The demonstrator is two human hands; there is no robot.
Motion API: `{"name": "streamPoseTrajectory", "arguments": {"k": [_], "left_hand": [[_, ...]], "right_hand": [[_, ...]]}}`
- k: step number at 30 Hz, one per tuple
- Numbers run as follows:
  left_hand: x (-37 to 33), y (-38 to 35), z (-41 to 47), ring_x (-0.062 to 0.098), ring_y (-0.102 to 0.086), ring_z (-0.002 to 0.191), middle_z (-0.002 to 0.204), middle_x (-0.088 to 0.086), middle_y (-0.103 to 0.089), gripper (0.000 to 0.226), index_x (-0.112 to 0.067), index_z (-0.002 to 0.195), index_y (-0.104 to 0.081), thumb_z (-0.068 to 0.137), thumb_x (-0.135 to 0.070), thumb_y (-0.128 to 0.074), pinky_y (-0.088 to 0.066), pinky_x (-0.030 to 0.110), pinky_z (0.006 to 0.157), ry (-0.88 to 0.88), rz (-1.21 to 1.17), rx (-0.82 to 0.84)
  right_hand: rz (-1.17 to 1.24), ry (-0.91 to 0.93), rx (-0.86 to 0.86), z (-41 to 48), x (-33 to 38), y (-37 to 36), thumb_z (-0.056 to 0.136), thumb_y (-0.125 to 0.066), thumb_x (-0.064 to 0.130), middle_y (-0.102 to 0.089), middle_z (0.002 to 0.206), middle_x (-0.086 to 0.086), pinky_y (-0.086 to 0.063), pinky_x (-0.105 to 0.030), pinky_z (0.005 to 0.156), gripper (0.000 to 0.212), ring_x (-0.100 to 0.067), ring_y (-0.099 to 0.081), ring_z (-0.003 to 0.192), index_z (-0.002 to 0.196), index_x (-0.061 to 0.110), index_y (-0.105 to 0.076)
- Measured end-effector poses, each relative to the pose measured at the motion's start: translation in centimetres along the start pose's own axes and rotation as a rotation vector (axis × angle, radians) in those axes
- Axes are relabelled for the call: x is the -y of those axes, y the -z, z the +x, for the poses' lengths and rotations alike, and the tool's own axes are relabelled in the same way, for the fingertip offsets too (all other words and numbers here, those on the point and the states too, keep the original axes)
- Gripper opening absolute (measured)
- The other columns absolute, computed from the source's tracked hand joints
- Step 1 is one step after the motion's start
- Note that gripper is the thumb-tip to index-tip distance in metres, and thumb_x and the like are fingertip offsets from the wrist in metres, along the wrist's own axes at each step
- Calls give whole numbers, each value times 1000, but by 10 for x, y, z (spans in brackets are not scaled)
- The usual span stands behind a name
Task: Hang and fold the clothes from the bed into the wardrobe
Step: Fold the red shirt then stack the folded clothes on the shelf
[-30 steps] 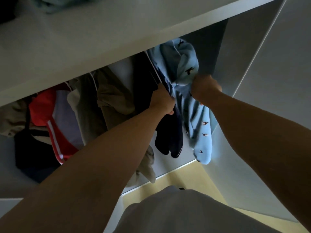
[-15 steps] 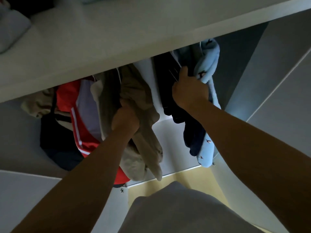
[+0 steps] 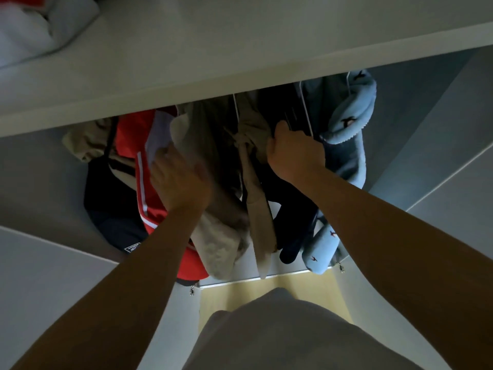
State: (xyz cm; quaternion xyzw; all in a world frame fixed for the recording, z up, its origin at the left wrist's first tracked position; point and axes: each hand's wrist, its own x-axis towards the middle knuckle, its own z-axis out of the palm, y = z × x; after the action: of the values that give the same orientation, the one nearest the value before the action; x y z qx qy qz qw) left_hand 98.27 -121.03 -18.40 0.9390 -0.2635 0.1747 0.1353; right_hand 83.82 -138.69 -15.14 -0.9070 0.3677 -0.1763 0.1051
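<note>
Under the shelf (image 3: 240, 49): clothes hang in a row in the wardrobe, and the beige garment (image 3: 257, 214) in the middle is the one being worked.
Beige garment: on the rail, bunched near the top, one long tail dangling.
Right hand (image 3: 294, 153): clenched, apparently round that bunched beige fold, right beside the dark garment (image 3: 290, 214) (whether a hanger is in the fist too, I can't tell).
Left hand (image 3: 178, 180): blurred, fingers look flat, pressing the red-and-white jacket (image 3: 130, 134) aside and grasping nothing.
Doing it well: make a gap first, then draw the bunch straight down; a sideways tug would likely tip the hanger.
Neighbour: light-blue fleece (image 3: 346, 121) at far right, against the dark garment.
Shelf top: folded laundry (image 3: 32, 28) in the left corner.
</note>
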Motion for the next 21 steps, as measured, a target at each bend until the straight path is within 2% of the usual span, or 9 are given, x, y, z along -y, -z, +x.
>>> {"name": "streamPoseTrajectory", "arguments": {"k": [2, 3, 6, 8, 11, 13, 16, 19, 21], "left_hand": [[16, -4, -1, 46, -50, 121, 137, 30, -49, 57, 3, 145, -34, 98, -24, -49, -41, 49, 99, 46, -52, 273], [16, -8, -3, 43, -56, 114, 130, 28, -55, 52, 2, 145, -34, 100, -19, -48, -45, 45, 89, 22, -149, 356], [-4, -11, -3, 20, -59, 72, 107, 19, -67, 48, -5, 148, -31, 103, -16, -45, -41, 27, 63, -2, -351, 374], [-16, -12, -1, 14, -52, 62, 98, 15, -67, 58, -6, 155, -20, 103, -12, -44, -38, 23, 54, -18, -377, 396], [-17, -11, -1, 14, -56, 60, 87, 11, -64, 70, -8, 157, -10, 100, -18, -49, -33, 16, 47, -116, -441, 447], [-4, -9, -3, 5, -52, 54, 80, 2, -57, 73, -14, 158, -3, 101, -23, -48, -31, 11, 42, -179, -446, 481], [9, -8, 3, 0, -48, 54, 86, 2, -61, 69, -17, 159, -6, 103, -21, -46, -33, 8, 48, -193, -391, 476], [-1, -6, 7, 14, -58, 70, 95, 7, -64, 66, -12, 158, -12, 104, -28, -46, -42, 24, 67, -252, -372, 536], [-2, 1, 4, 18, -62, 80, 95, 4, -66, 51, -15, 150, -36, 104, -37, -43, -46, 33, 73, -224, -398, 528]], "right_hand": [[-13, 35, 62, -2, 13, -7, 102, -33, 51, -48, 72, -2, -21, -26, 46, 44, -15, -34, 50, 112, 12, -49], [-16, 42, 98, -4, 19, -11, 100, -32, 57, -43, 68, 2, -21, -26, 46, 48, -14, -36, 50, 111, 13, -51], [4, 39, 158, -9, 34, -21, 97, -37, 63, -37, 65, 6, -28, -25, 49, 49, -22, -56, 63, 101, 18, -55], [9, 16, 186, -11, 40, -24, 95, -40, 62, -45, 74, 4, -35, -29, 56, 48, -27, -61, 75, 106, 18, -56], [35, -29, 267, -10, 40, -27, 97, -47, 45, -50, 76, -1, -33, -27, 54, 30, -20, -51, 65, 89, 17, -50], [93, -88, 331, -10, 38, -30, 97, -51, 28, -49, 72, -2, -32, -26, 51, 29, -20, -52, 65, 73, 13, -44], [139, -149, 358, -8, 38, -28, 97, -51, 19, -46, 70, -2, -39, -30, 57, 31, -18, -49, 62, 67, 16, -41], [166, -179, 377, -8, 38, -27, 98, -48, 14, -61, 87, -11, -43, -33, 67, 25, -26, -57, 79, 73, 12, -49], [153, -207, 380, -9, 35, -25, 99, -47, 14, -65, 102, -16, -44, -34, 71, 21, -28, -58, 85, 79, 9, -53]]}}
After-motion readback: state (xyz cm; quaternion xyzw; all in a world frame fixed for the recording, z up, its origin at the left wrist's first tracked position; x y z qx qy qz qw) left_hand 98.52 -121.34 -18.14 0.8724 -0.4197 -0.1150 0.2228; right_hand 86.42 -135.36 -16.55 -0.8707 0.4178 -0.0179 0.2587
